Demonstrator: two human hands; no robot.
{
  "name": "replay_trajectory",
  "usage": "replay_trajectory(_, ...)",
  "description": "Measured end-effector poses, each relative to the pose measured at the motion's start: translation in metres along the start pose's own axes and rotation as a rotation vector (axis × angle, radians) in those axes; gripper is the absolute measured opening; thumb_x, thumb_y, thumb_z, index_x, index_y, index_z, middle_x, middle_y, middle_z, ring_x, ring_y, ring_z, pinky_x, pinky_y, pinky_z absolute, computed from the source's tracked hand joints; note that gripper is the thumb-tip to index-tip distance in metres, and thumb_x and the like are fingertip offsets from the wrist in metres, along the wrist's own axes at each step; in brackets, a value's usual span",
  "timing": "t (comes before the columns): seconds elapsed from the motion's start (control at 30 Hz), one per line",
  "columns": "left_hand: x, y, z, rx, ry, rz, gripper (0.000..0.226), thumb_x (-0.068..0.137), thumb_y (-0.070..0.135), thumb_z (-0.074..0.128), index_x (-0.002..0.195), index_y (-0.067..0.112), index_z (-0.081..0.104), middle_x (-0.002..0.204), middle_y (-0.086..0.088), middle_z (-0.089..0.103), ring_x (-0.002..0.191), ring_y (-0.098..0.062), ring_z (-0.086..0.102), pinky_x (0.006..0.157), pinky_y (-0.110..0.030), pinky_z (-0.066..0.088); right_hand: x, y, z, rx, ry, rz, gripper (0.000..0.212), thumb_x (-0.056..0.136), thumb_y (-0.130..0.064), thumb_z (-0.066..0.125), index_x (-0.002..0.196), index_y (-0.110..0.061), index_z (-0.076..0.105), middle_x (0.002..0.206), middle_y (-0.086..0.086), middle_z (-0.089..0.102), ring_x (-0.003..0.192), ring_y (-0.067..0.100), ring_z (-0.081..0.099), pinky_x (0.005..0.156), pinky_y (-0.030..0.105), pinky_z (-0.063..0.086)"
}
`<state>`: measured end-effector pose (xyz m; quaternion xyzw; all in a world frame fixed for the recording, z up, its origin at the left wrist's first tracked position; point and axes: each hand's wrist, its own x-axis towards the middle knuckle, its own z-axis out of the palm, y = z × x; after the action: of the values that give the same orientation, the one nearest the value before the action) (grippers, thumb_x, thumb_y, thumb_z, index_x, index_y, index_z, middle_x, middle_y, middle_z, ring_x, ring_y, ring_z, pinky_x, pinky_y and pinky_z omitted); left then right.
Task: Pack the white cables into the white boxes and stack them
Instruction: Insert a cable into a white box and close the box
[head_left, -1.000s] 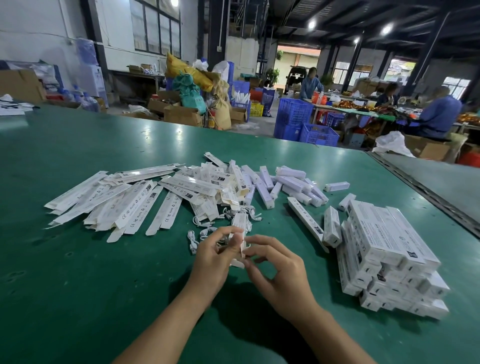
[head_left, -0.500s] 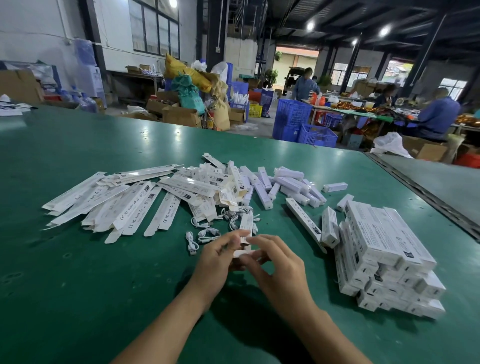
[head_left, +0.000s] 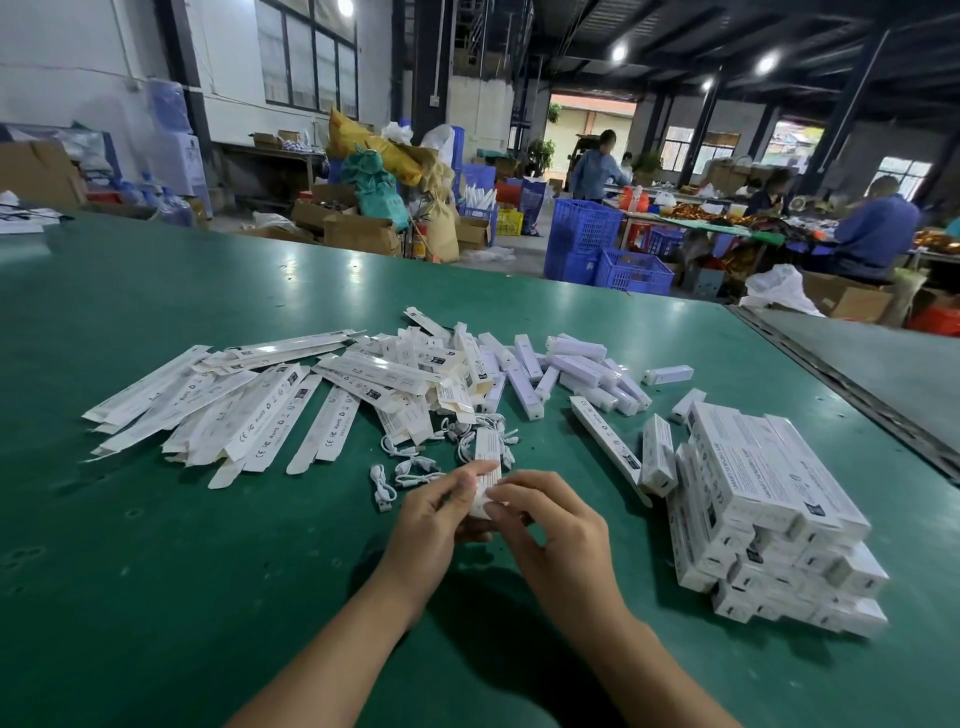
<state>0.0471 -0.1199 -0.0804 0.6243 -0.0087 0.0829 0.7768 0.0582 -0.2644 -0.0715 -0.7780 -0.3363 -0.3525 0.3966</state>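
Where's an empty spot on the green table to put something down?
Biggest bare patch: the green table near-left, in front of the flat cartons and left of the left hand. Also the far strip beyond the cartons. Crowded: the loose cables in the middle and the box stack at right.

Both forearms bare, entering from the bottom edge and converging mid-frame low over the worktop (head_left: 156, 571). Left forearm (head_left: 322, 660) angles up and right, right forearm (head_left: 639, 660) up and left. Wrists look roughly straight. Left hand (head_left: 436, 519): back toward the camera, fingers curled, gripping the near end of a white box (head_left: 487, 451) from the left. Right hand (head_left: 558, 527): back up, knuckles bent, index fingertip and thumb pinching the same near end from the right. Fingertips of the two hands nearly meet on that end. Right hand's other fingers are curled in under the palm, contact there can't be made out.
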Motion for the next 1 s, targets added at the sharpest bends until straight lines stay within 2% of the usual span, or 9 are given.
replay_trajectory(0.13, -0.0004, -0.0007, 0.0007, -0.023, 0.002, -0.001, 0.032, 0.085, 0.043, 0.053, 0.103, 0.033, 0.079, 0.105, -0.012, 0.075, 0.101, -0.038, 0.069, 0.085, -0.045, 0.059, 0.0004, 0.0012, -0.0019, 0.035, -0.021, 0.008, 0.009, 0.083, -0.006, 0.074, 0.091, -0.007, 0.076, 0.097, 0.002, 0.068, 0.085, 0.0, 0.061, 0.076, 0.011, 0.05)
replay_trajectory(0.27, 0.0002, -0.001, 0.0003, -0.036, -0.029, -0.015, 0.032, 0.087, 0.044, 0.052, 0.103, 0.036, 0.078, 0.107, -0.005, 0.076, 0.101, -0.027, 0.073, 0.081, -0.035, 0.06, -0.0004, 0.0006, -0.001, 0.066, -0.038, 0.03, 0.008, 0.083, -0.005, 0.074, 0.091, -0.008, 0.075, 0.097, 0.0, 0.066, 0.084, 0.0, 0.061, 0.074, 0.011, 0.049)
replay_trajectory(0.37, 0.0003, -0.0022, 0.0007, -0.031, -0.048, -0.041, 0.034, 0.088, 0.044, 0.05, 0.104, 0.031, 0.078, 0.104, -0.012, 0.076, 0.099, -0.03, 0.073, 0.084, -0.04, 0.06, -0.001, -0.0012, -0.0005, 0.092, -0.035, 0.088, 0.009, 0.083, -0.004, 0.075, 0.089, -0.009, 0.075, 0.096, -0.002, 0.065, 0.077, 0.004, 0.061, 0.068, 0.014, 0.051)
replay_trajectory(0.43, 0.0002, -0.0035, 0.0, -0.018, -0.069, -0.043, 0.033, 0.089, 0.044, 0.051, 0.105, 0.03, 0.077, 0.101, -0.014, 0.076, 0.096, -0.029, 0.073, 0.081, -0.037, 0.059, -0.0014, -0.0024, -0.0018, 0.113, -0.038, 0.118, 0.009, 0.083, -0.004, 0.075, 0.088, -0.011, 0.074, 0.094, -0.004, 0.065, 0.074, 0.005, 0.061, 0.066, 0.013, 0.049)
replay_trajectory(0.6, 0.0006, -0.0065, -0.0041, 0.033, -0.121, -0.017, 0.038, 0.086, 0.057, 0.055, 0.107, 0.033, 0.075, 0.106, -0.007, 0.076, 0.101, -0.025, 0.072, 0.086, -0.036, 0.056, -0.0015, -0.0068, -0.0042, 0.287, -0.063, 0.424, 0.024, 0.082, -0.009, 0.077, 0.091, -0.028, 0.064, 0.083, -0.012, 0.067, 0.066, 0.014, 0.065, 0.059, 0.022, 0.051)
replay_trajectory(0.73, -0.0024, -0.0042, -0.0033, 0.074, -0.156, 0.028, 0.038, 0.081, 0.06, 0.06, 0.106, 0.035, 0.075, 0.11, 0.005, 0.076, 0.105, -0.016, 0.072, 0.086, -0.026, 0.056, -0.0017, -0.0081, -0.0031, 0.32, -0.057, 0.451, 0.027, 0.084, -0.009, 0.075, 0.093, -0.03, 0.061, 0.084, -0.008, 0.066, 0.062, 0.017, 0.064, 0.056, 0.027, 0.05)
replay_trajectory(0.8, -0.0047, -0.003, -0.0028, 0.113, -0.171, 0.061, 0.028, 0.086, 0.05, 0.063, 0.107, 0.035, 0.075, 0.107, 0.006, 0.077, 0.102, -0.012, 0.072, 0.083, -0.017, 0.054, -0.0017, -0.0071, -0.0023, 0.325, -0.036, 0.459, 0.027, 0.083, -0.007, 0.074, 0.093, -0.029, 0.061, 0.083, -0.009, 0.065, 0.058, 0.013, 0.06, 0.056, 0.024, 0.048)
replay_trajectory(0.87, -0.0058, -0.0006, -0.0018, 0.125, -0.164, 0.069, 0.017, 0.089, 0.039, 0.067, 0.103, 0.036, 0.076, 0.102, 0.002, 0.078, 0.097, -0.015, 0.074, 0.08, -0.017, 0.055, -0.0019, -0.0062, -0.0012, 0.321, -0.036, 0.467, 0.028, 0.082, -0.005, 0.075, 0.091, -0.028, 0.063, 0.079, -0.012, 0.065, 0.057, 0.006, 0.058, 0.055, 0.018, 0.045)
replay_trajectory(1.0, -0.006, 0.0002, -0.0006, 0.211, -0.111, 0.091, 0.017, 0.088, 0.04, 0.065, 0.1, 0.049, 0.075, 0.103, 0.009, 0.077, 0.102, -0.01, 0.071, 0.087, -0.018, 0.054, -0.0018, -0.0041, -0.0009, 0.242, -0.053, 0.389, 0.02, 0.083, -0.003, 0.074, 0.084, -0.022, 0.068, 0.089, -0.013, 0.063, 0.068, 0.004, 0.062, 0.062, 0.007, 0.042)
